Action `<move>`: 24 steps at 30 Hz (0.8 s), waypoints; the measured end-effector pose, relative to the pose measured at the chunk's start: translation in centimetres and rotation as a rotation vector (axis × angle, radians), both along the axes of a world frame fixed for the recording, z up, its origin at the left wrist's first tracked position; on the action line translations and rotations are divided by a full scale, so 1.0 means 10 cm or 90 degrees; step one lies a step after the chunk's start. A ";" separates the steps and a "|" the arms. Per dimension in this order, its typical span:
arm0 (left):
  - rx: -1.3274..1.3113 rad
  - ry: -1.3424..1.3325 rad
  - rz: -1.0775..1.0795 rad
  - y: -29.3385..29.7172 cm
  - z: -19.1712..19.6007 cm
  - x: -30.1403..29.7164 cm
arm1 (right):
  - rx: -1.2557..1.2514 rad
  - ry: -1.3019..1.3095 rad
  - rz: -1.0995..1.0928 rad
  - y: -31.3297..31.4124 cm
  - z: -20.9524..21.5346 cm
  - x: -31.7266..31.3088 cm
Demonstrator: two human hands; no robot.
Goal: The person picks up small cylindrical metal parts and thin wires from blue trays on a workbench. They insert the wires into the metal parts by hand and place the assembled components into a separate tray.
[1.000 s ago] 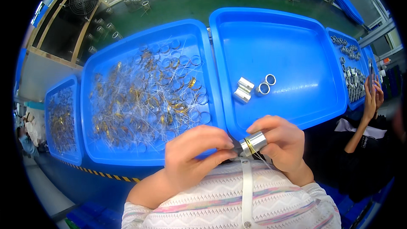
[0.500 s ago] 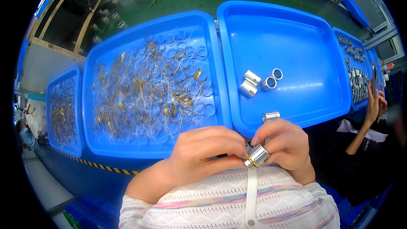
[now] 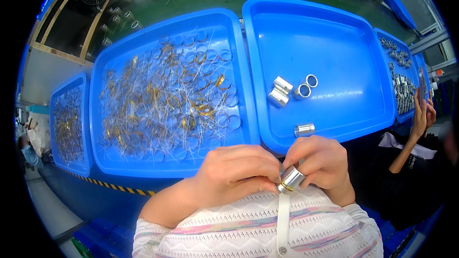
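A short silvery metal sleeve (image 3: 293, 177), tilted, is held between my two hands in front of my chest. Around its lower-left end runs a thin gold-coloured ring (image 3: 286, 187). My right hand (image 3: 322, 162) is closed on the upper-right part of the sleeve, thumb and fingers bent round it. My left hand (image 3: 239, 169) pinches at the ringed end; its fingertips partly cover that end, so their exact grip on the ring is hard to make out. Just beyond my right hand, one loose metal sleeve (image 3: 304, 130) lies in the blue tray (image 3: 330, 33).
Several more sleeves (image 3: 281, 86) lie in that tray. To its left, a blue tray (image 3: 234, 33) holds many thin rings and wire-like strands (image 3: 158, 100); a similar tray (image 3: 87, 129) stands farther left. At right are a tray of sleeves (image 3: 404, 91) and another person's hands (image 3: 423, 117).
Both hands still hold the sleeve, which has tilted slightly, with the gold ring now closer to its lower end. The view has shifted slightly.
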State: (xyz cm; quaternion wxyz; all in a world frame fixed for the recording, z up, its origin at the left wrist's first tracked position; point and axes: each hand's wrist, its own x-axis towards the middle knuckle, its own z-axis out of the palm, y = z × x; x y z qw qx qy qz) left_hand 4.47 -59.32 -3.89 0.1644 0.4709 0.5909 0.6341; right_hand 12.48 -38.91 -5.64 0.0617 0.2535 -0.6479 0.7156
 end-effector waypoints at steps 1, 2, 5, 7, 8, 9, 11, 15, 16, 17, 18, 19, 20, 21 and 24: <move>0.005 -0.009 0.002 0.00 0.00 0.00 | 0.001 0.003 -0.007 0.00 0.00 0.00; -0.014 -0.041 0.003 -0.01 0.00 -0.01 | 0.004 0.007 -0.015 0.01 0.00 0.00; -0.051 -0.178 -0.001 -0.04 0.01 0.01 | 0.043 0.056 -0.058 0.02 0.01 -0.04; -0.045 -0.326 -0.013 -0.04 -0.02 0.05 | 0.088 0.094 -0.104 0.01 0.02 -0.05; -0.048 -0.343 -0.010 -0.05 -0.04 0.07 | 0.115 0.108 -0.133 0.00 0.03 -0.02; -0.051 -0.360 -0.006 -0.06 -0.06 0.09 | 0.141 0.123 -0.162 0.00 0.03 -0.02; -0.044 -0.347 0.024 -0.05 -0.06 0.10 | 0.157 0.145 -0.172 -0.01 0.02 -0.03; -0.040 -0.017 0.159 0.00 -0.01 0.08 | 0.189 0.071 -0.210 -0.05 0.11 -0.01; -0.046 0.118 0.198 0.00 0.00 0.06 | 0.194 0.070 -0.216 -0.06 0.11 -0.01; -0.033 0.137 0.206 0.01 0.00 0.06 | 0.200 0.068 -0.223 -0.08 0.11 0.00; -0.020 0.155 0.215 0.01 -0.01 0.06 | 0.206 0.066 -0.229 -0.08 0.12 0.01; -0.007 0.173 0.224 0.02 -0.01 0.06 | 0.196 0.058 -0.224 -0.08 0.11 0.01; 0.002 0.134 0.204 0.01 -0.01 0.06 | 0.186 0.050 -0.219 -0.08 0.10 0.01; 0.011 0.094 0.184 0.00 -0.01 0.04 | 0.176 0.041 -0.214 -0.07 0.09 0.02; 0.027 0.053 0.139 -0.03 -0.02 0.00 | 0.116 0.010 -0.172 -0.07 0.05 0.03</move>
